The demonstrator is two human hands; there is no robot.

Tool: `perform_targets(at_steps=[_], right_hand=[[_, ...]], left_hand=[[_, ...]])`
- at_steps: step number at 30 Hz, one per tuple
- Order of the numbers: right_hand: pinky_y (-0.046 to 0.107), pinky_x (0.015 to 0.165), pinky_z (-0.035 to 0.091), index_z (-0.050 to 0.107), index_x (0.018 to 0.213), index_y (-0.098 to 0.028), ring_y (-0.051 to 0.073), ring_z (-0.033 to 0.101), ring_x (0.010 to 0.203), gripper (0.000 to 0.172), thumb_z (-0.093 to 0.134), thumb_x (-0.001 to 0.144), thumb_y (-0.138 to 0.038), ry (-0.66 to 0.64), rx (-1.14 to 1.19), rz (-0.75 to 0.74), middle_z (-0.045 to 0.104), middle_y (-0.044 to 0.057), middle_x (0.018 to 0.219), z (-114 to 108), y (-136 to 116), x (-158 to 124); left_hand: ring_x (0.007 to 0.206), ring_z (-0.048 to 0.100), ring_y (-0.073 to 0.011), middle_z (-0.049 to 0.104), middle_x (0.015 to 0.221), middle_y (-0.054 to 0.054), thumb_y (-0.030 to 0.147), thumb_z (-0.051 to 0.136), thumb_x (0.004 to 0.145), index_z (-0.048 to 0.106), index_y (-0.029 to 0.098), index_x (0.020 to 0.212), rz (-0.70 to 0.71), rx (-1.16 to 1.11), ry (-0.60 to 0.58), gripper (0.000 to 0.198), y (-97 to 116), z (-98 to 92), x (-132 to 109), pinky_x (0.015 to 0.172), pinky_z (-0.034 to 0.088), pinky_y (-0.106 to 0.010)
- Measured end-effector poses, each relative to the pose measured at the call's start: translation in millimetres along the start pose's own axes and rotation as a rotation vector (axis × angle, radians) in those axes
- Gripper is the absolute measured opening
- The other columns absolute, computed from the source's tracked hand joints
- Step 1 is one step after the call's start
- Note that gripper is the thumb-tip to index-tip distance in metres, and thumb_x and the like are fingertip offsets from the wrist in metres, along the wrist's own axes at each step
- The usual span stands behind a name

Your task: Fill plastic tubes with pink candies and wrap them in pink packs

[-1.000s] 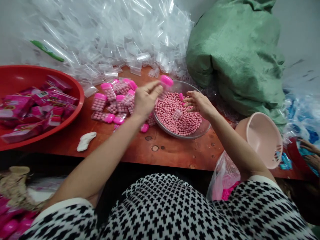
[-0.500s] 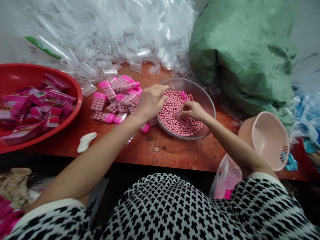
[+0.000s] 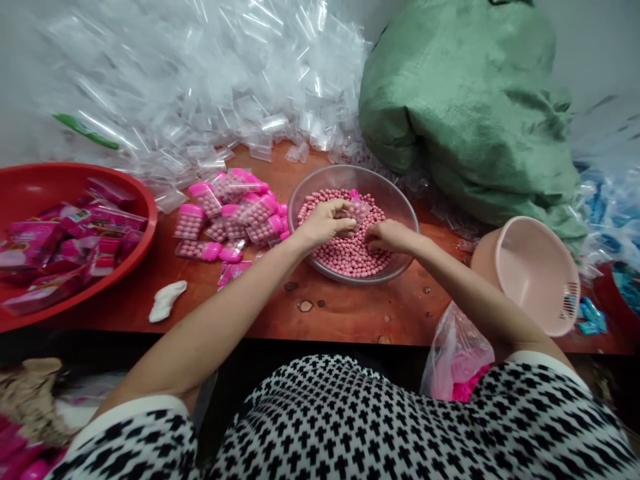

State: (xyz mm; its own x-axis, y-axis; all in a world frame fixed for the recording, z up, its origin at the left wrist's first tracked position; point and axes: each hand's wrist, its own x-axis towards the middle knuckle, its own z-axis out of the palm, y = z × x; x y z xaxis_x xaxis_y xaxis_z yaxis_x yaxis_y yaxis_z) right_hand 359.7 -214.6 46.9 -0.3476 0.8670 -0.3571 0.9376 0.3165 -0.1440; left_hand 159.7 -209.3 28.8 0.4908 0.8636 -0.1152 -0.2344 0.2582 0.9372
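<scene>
A grey bowl point(image 3: 407, 250) on the table holds a mass of small round pink beads point(image 3: 345, 263). Above them, my left hand point(image 3: 324, 223) pinches a small clear plastic container point(image 3: 359, 211); how full it is I cannot tell. My right hand point(image 3: 393, 237) is down among the beads at the right side of the bowl, fingers curled together, and whatever lies in them is hidden. Just behind the container a bright pink cap point(image 3: 355, 195) shows. Left of the bowl lies a pile of clear containers with pink caps, filled with beads point(image 3: 245, 207).
A red basin point(image 3: 145, 257) with pink packets stands at the left, near a crumpled white piece point(image 3: 167, 301). Clear plastic containers point(image 3: 200, 87) heap up behind. A green sack point(image 3: 460, 107), a tilted pale pink basket point(image 3: 487, 257) and a plastic bag point(image 3: 453, 353) are on the right.
My left hand has moved right from the pile's edge to over the bowl and now holds the clear container that was at my right hand. My right hand has dipped into the beads.
</scene>
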Motion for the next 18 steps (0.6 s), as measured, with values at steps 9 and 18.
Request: perform_targets(at_steps=[9, 18], right_hand=[[0.032, 0.078, 0.047, 0.077, 0.092, -0.018, 0.024, 0.069, 0.086, 0.018, 0.06, 0.087, -0.022, 0.151, 0.071, 0.029, 0.077, 0.01, 0.09, 2.0, 1.0, -3.4], [0.031, 0.08, 0.053, 0.075, 0.091, -0.023, 0.018, 0.067, 0.083, 0.021, 0.072, 0.081, -0.04, 0.682, 0.801, -0.258, 0.075, 0.002, 0.089, -18.1, -20.2, -10.9]], left_hand=[[0.063, 0.055, -0.0102, 0.059, 0.068, 0.002, 0.009, 0.073, 0.067, 0.065, 0.013, 0.078, 0.11, 0.174, -0.003, 0.014, -4.2, -3.4, 0.4, 0.068, 0.048, -0.028], [0.071, 0.059, -0.0139, 0.062, 0.075, 0.0, 0.016, 0.074, 0.063, 0.067, 0.014, 0.082, 0.167, 0.169, -0.016, 0.02, -6.1, -4.6, 0.5, 0.072, 0.049, -0.032]])
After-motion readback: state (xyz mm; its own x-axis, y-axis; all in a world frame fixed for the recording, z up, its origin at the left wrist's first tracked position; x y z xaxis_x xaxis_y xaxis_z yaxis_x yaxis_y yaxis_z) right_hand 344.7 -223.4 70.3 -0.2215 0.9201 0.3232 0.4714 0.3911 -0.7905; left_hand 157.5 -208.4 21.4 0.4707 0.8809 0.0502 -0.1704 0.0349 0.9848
